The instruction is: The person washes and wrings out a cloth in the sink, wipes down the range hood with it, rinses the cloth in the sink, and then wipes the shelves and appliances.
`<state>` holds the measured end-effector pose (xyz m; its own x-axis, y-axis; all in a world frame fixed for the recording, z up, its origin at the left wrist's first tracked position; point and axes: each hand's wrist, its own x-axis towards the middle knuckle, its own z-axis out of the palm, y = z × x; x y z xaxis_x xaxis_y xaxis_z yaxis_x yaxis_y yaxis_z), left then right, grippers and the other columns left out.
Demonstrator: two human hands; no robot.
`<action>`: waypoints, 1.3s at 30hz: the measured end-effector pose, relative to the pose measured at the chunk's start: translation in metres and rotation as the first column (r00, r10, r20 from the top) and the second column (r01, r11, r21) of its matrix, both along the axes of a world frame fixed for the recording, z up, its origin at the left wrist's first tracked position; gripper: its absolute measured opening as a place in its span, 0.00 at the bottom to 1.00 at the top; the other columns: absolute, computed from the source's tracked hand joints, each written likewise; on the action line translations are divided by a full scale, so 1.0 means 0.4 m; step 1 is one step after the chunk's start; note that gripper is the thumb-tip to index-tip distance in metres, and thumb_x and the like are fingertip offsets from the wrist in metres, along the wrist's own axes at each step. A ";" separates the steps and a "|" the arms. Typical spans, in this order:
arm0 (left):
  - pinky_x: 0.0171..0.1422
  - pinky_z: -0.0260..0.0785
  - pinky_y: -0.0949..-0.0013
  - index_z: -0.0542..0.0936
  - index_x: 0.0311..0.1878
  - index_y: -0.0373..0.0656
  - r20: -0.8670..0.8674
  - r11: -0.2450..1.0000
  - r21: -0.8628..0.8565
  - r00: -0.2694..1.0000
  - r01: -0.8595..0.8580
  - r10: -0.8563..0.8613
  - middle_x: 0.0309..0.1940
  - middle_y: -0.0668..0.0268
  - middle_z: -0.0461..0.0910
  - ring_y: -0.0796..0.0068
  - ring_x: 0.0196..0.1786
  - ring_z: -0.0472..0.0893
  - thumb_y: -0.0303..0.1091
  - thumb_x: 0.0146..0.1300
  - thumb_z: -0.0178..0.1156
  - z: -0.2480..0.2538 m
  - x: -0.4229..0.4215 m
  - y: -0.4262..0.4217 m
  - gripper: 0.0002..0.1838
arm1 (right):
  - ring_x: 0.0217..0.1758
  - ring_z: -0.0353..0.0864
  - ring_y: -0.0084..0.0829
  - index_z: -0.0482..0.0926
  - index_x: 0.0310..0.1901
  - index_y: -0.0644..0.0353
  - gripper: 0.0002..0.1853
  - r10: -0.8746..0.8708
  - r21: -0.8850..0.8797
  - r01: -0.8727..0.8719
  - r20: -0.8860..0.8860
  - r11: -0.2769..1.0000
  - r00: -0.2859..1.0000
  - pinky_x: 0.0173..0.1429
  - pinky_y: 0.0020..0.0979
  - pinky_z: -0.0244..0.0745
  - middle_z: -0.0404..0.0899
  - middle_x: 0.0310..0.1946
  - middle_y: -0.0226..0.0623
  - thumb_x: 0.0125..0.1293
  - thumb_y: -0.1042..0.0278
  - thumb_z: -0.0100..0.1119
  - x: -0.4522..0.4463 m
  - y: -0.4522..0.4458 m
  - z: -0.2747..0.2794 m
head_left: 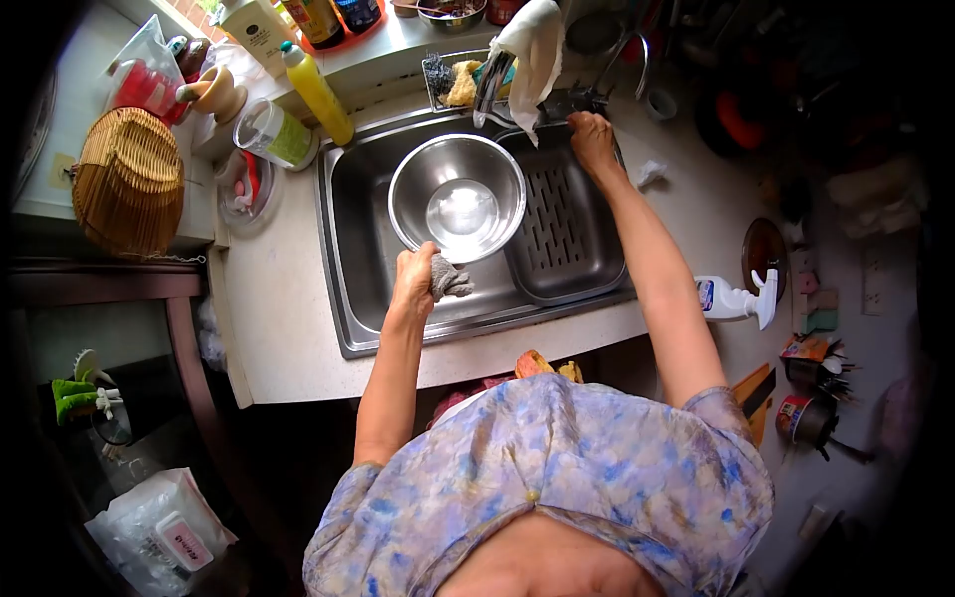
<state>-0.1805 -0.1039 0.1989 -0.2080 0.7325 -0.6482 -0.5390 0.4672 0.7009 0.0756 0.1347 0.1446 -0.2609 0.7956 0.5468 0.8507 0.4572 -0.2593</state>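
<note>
My left hand (416, 277) is closed around a crumpled grey cloth (450, 279), right at the near rim of a shiny metal bowl (408, 189). The bowl sits over the left basin of the steel sink (343, 289). At the back right corner of the sink, my right hand (593, 139) has its fingers curled; whatever they grip is hidden. Beside it stands the faucet (487, 95) with a pale cloth (532, 60) draped over it. A slotted grey drain tray (572, 214) fills the right basin.
A yellow bottle (318, 95) and a clear plastic jar (274, 134) stand behind the sink's left end. Sponges lie in a wire rack (458, 80) at the back. On the right counter lies a white spray bottle (736, 298). A wicker basket (129, 184) is at the left.
</note>
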 end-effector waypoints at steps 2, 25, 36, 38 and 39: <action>0.22 0.77 0.62 0.69 0.36 0.21 0.010 1.000 -0.008 1.000 0.005 -0.005 0.26 0.47 0.75 0.58 0.24 0.80 0.27 0.55 0.47 0.015 0.008 0.011 0.13 | 0.33 0.78 0.44 0.79 0.28 0.58 0.08 0.000 -0.018 0.000 0.037 1.000 0.999 0.40 0.42 0.72 0.79 0.26 0.42 0.53 0.74 0.48 -0.004 -0.007 -0.012; 0.23 0.77 0.61 0.69 0.38 0.22 0.090 0.997 -0.070 0.996 0.018 -0.012 0.28 0.46 0.76 0.60 0.26 0.80 0.30 0.55 0.49 0.027 -0.006 -0.046 0.16 | 0.35 0.78 0.46 0.82 0.32 0.56 0.12 -0.073 -0.177 0.065 -0.041 0.982 0.996 0.45 0.41 0.72 0.79 0.29 0.47 0.48 0.76 0.50 -0.015 -0.023 0.006; 0.22 0.77 0.61 0.67 0.40 0.20 0.076 0.997 -0.072 0.997 0.019 -0.014 0.28 0.44 0.75 0.58 0.25 0.79 0.29 0.55 0.49 -0.009 -0.008 -0.054 0.17 | 0.35 0.79 0.46 0.82 0.32 0.55 0.11 -0.077 -0.213 0.064 -0.053 0.975 0.996 0.44 0.40 0.72 0.79 0.28 0.46 0.49 0.74 0.50 -0.011 -0.018 0.015; 0.22 0.77 0.61 0.67 0.40 0.20 0.084 0.997 -0.075 0.996 0.028 -0.022 0.29 0.44 0.75 0.58 0.25 0.79 0.29 0.55 0.49 0.010 -0.004 -0.055 0.17 | 0.35 0.79 0.46 0.82 0.32 0.55 0.11 -0.068 -0.212 0.054 -0.057 0.976 0.996 0.44 0.40 0.73 0.79 0.28 0.46 0.49 0.74 0.51 -0.009 -0.014 0.010; 0.22 0.77 0.61 0.67 0.40 0.20 0.094 0.996 -0.079 0.995 0.036 -0.029 0.29 0.44 0.75 0.58 0.26 0.79 0.29 0.55 0.49 0.018 -0.004 -0.056 0.17 | 0.35 0.79 0.46 0.82 0.32 0.55 0.10 -0.080 -0.229 0.063 -0.062 0.971 0.995 0.44 0.41 0.73 0.79 0.28 0.46 0.50 0.74 0.51 -0.009 -0.012 0.008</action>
<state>-0.1823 -0.1262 0.2060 -0.1216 0.6826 -0.7206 -0.5834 0.5382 0.6083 0.0722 0.1298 0.1478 -0.1662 0.9158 0.3656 0.8549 0.3186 -0.4094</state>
